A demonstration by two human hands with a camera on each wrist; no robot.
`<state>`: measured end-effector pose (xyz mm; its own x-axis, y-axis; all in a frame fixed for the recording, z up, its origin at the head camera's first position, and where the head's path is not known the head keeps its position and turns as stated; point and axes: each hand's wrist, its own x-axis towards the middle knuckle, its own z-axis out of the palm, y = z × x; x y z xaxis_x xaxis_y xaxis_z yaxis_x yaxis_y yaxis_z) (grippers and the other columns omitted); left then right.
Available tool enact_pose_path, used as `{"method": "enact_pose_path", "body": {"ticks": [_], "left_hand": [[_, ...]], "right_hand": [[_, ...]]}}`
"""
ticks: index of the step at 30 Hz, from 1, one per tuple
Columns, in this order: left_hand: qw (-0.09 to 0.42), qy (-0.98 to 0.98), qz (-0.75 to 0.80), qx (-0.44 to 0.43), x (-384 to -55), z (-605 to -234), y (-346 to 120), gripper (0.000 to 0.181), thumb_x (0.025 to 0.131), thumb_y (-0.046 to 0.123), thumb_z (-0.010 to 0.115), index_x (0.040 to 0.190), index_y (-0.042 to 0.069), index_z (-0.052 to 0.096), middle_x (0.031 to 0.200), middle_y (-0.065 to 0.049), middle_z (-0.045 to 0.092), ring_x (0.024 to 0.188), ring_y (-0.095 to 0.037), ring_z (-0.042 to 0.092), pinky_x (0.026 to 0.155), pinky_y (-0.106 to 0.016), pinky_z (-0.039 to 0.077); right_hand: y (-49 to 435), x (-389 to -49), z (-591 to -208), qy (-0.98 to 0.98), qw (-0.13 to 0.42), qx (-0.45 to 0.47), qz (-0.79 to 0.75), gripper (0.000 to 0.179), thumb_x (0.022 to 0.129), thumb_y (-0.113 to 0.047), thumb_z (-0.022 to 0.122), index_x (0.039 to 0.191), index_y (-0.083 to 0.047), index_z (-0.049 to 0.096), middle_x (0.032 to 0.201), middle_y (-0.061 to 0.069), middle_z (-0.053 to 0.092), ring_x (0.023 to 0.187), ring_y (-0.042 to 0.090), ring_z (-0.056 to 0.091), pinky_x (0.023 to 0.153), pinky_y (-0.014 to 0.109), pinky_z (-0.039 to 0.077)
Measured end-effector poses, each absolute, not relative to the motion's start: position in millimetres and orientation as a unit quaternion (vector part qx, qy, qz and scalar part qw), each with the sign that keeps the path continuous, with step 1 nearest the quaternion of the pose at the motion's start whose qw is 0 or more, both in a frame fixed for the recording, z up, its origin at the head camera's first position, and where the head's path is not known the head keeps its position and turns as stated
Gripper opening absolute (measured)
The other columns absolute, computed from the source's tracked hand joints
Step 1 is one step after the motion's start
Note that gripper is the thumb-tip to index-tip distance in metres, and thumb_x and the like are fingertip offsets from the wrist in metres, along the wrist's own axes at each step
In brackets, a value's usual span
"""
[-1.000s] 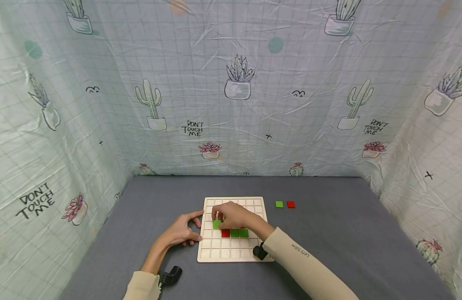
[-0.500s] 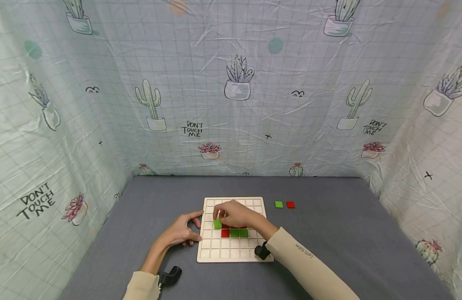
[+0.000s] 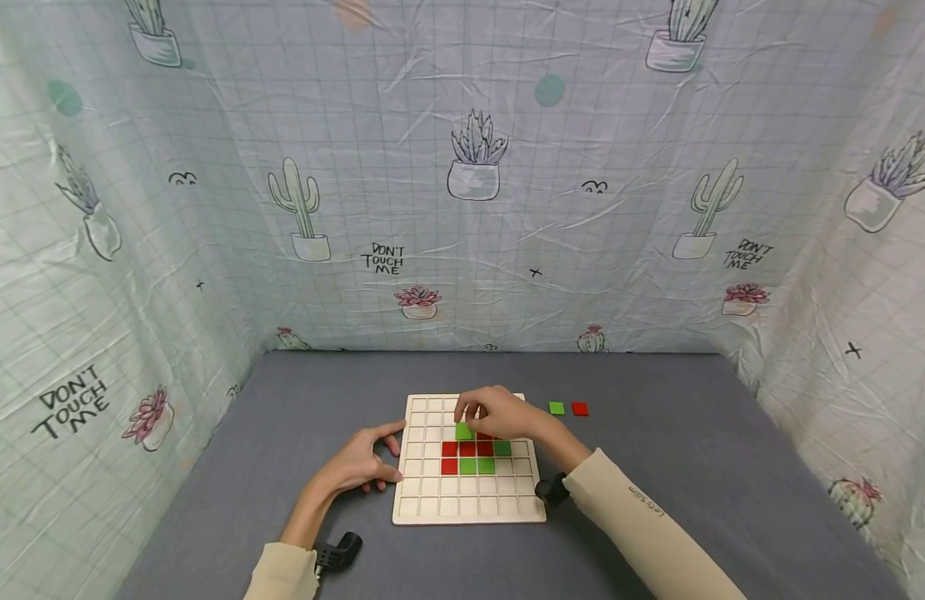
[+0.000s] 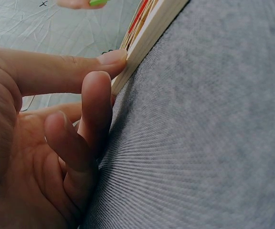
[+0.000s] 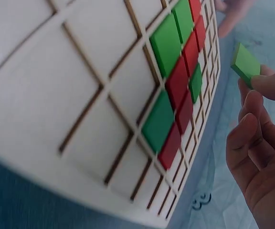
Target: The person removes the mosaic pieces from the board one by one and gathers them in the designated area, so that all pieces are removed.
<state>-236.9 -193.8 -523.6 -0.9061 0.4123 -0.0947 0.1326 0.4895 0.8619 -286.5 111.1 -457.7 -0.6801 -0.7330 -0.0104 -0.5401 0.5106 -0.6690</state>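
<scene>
My right hand [image 3: 498, 412] pinches a square green tile [image 3: 463, 432] between thumb and fingertips, over the far half of a pale wooden grid board [image 3: 425, 505]. In the right wrist view the held tile [image 5: 245, 64] is tilted and clear of the board, the other fingers curling loosely below it. Red tiles [image 3: 450, 467] and green tiles [image 3: 502, 449] fill several neighbouring cells mid-board; my hand covers part of them. My left hand [image 3: 357, 460] rests at the board's left side, thumb and index finger spread against its edge [image 4: 149, 38].
A loose green tile [image 3: 556, 408] and a loose red tile [image 3: 580, 409] lie right of the board on the grey tabletop [image 3: 657, 467]. Behind and on both sides hangs a cactus-print cloth [image 3: 537, 308].
My right hand has carried the green tile rightward and farther from me across the board, uncovering red and green tiles. My left hand has stayed at the board's edge.
</scene>
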Motion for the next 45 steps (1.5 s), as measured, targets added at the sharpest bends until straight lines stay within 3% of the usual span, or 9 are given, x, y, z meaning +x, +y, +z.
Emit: {"method": "enact_pose_path", "body": {"ticks": [17, 29, 39, 45], "left_hand": [[0.151, 0.85, 0.48, 0.158, -237.0, -524.4, -194.6, 0.091, 0.077, 0.008, 0.085, 0.158, 0.005, 0.042, 0.105, -0.012, 0.058, 0.054, -0.017, 0.064, 0.041, -0.031, 0.046], [0.154, 0.846, 0.485, 0.158, -236.7, -523.4, -195.7, 0.091, 0.077, 0.007, 0.085, 0.158, 0.006, 0.042, 0.106, -0.013, 0.059, 0.054, -0.018, 0.064, 0.041, -0.031, 0.045], [0.154, 0.845, 0.487, 0.157, -235.9, -523.0, -195.0, 0.091, 0.077, 0.007, 0.084, 0.158, 0.005, 0.042, 0.106, -0.013, 0.058, 0.054, -0.017, 0.064, 0.042, -0.031, 0.046], [0.157, 0.842, 0.489, 0.166, -235.3, -523.6, -195.9, 0.09, 0.079, 0.007, 0.083, 0.158, 0.005, 0.041, 0.106, -0.013, 0.058, 0.055, -0.018, 0.064, 0.042, -0.031, 0.046]], "right_hand": [[167.0, -295.9, -452.6, 0.863, 0.141, -0.357, -0.329, 0.019, 0.099, 0.0, 0.058, 0.11, -0.007, 0.073, 0.102, 0.013, 0.073, 0.082, 0.027, 0.072, 0.069, 0.026, 0.052], [198.0, -300.4, -452.7, 0.874, 0.114, -0.342, -0.327, 0.018, 0.098, 0.001, 0.059, 0.106, -0.007, 0.072, 0.097, 0.013, 0.074, 0.074, 0.007, 0.059, 0.07, 0.027, 0.05], [226.6, -300.8, -459.9, 0.879, 0.098, -0.328, -0.332, 0.019, 0.097, 0.002, 0.059, 0.106, -0.007, 0.073, 0.1, 0.011, 0.075, 0.078, 0.011, 0.064, 0.07, 0.029, 0.052], [243.8, -299.9, -459.8, 0.886, 0.104, -0.302, -0.336, 0.019, 0.099, 0.001, 0.059, 0.11, -0.003, 0.073, 0.101, 0.012, 0.075, 0.072, 0.01, 0.06, 0.065, 0.029, 0.05]]}}
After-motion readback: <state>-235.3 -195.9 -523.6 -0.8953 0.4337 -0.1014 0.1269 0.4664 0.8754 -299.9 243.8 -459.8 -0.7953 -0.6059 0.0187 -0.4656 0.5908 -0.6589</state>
